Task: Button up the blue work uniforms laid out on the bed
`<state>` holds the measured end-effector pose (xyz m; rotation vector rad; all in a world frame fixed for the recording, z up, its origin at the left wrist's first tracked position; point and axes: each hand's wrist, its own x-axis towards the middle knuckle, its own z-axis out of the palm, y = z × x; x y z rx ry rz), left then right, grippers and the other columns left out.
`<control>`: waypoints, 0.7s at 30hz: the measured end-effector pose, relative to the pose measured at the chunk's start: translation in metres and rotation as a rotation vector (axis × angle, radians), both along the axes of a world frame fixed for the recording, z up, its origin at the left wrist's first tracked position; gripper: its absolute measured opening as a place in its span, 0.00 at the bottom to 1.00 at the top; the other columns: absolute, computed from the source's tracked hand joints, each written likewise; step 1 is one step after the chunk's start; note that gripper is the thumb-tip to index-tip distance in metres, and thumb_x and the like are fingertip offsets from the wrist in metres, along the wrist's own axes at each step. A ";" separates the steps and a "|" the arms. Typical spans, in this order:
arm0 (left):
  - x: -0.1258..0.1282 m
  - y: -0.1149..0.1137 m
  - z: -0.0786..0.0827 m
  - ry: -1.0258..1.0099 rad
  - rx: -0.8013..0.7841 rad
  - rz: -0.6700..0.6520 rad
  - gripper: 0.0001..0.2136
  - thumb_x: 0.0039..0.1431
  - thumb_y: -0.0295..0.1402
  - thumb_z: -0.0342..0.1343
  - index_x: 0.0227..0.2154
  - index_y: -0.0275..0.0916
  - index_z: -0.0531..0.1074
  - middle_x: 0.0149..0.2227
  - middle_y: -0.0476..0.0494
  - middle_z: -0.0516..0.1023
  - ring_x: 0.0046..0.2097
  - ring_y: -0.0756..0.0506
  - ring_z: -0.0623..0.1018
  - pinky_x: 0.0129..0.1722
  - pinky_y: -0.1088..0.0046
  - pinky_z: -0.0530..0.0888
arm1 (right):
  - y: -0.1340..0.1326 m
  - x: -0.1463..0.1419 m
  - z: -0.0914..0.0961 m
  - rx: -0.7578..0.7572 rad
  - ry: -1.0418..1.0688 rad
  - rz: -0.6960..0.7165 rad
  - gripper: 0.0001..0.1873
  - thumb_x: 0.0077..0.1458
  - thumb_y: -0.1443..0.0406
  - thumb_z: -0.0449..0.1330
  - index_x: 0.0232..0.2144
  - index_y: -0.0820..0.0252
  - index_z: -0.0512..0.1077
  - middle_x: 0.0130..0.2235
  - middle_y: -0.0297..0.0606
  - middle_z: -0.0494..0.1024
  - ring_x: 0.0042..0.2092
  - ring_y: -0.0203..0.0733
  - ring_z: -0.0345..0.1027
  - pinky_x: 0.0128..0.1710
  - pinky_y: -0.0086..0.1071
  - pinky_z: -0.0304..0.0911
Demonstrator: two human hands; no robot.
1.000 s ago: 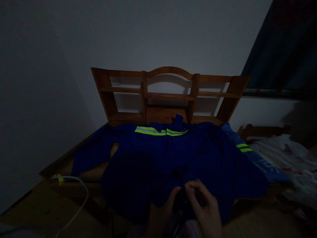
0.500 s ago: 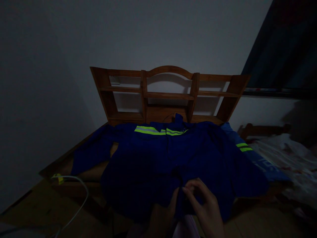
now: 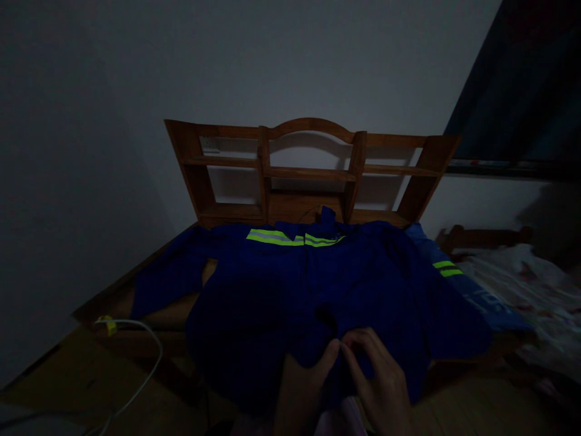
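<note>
A dark blue work jacket (image 3: pixel 267 284) with yellow-green and grey reflective strips lies spread over the wooden desk, its collar toward the back. At its lower front edge my left hand (image 3: pixel 306 381) has the thumb pressed on the cloth, with its other fingers hidden under the fabric. Right beside it, my right hand (image 3: pixel 376 369) pinches the same front edge between thumb and fingertips. Both sets of fingertips nearly touch. Whether a button or a zip lies between them is too dark to make out.
A wooden shelf unit (image 3: pixel 311 174) stands behind the jacket against the wall. A white cable (image 3: pixel 157 357) with a yellow tag hangs at the left edge. To the right lie a blue printed bag (image 3: pixel 485 303) and pale crumpled bedding (image 3: pixel 540 284).
My left hand has risen and shifted slightly right, its thumb now closer to my right fingertips. The jacket's lower front edge has moved a little with the hands.
</note>
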<state>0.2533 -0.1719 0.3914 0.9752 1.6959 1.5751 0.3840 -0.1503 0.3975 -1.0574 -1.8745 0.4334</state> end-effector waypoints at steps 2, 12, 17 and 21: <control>-0.001 0.004 0.004 0.016 -0.031 0.025 0.20 0.43 0.40 0.62 0.39 0.35 0.74 0.40 0.36 0.79 0.55 0.34 0.69 0.57 0.53 0.62 | -0.001 0.000 -0.001 0.001 -0.037 0.015 0.06 0.59 0.66 0.51 0.37 0.57 0.68 0.36 0.38 0.71 0.37 0.38 0.68 0.37 0.27 0.63; -0.006 0.005 0.017 0.096 -0.027 -0.014 0.15 0.44 0.39 0.61 0.36 0.37 0.75 0.35 0.40 0.80 0.50 0.36 0.74 0.55 0.56 0.66 | -0.002 0.000 -0.002 -0.023 -0.037 0.023 0.05 0.59 0.66 0.52 0.36 0.56 0.67 0.35 0.37 0.71 0.37 0.38 0.67 0.37 0.27 0.62; -0.006 0.005 0.012 0.068 -0.067 -0.012 0.13 0.43 0.39 0.62 0.32 0.38 0.76 0.36 0.39 0.80 0.49 0.35 0.74 0.52 0.56 0.68 | -0.002 -0.001 -0.002 -0.083 0.053 -0.021 0.04 0.58 0.64 0.55 0.32 0.57 0.68 0.31 0.35 0.70 0.34 0.37 0.65 0.36 0.28 0.60; -0.009 0.007 0.004 -0.005 -0.116 -0.016 0.17 0.41 0.39 0.63 0.35 0.37 0.75 0.39 0.38 0.79 0.51 0.34 0.72 0.54 0.55 0.66 | -0.002 -0.004 0.000 -0.216 0.178 -0.049 0.07 0.56 0.61 0.57 0.30 0.58 0.70 0.30 0.35 0.70 0.34 0.38 0.65 0.36 0.28 0.59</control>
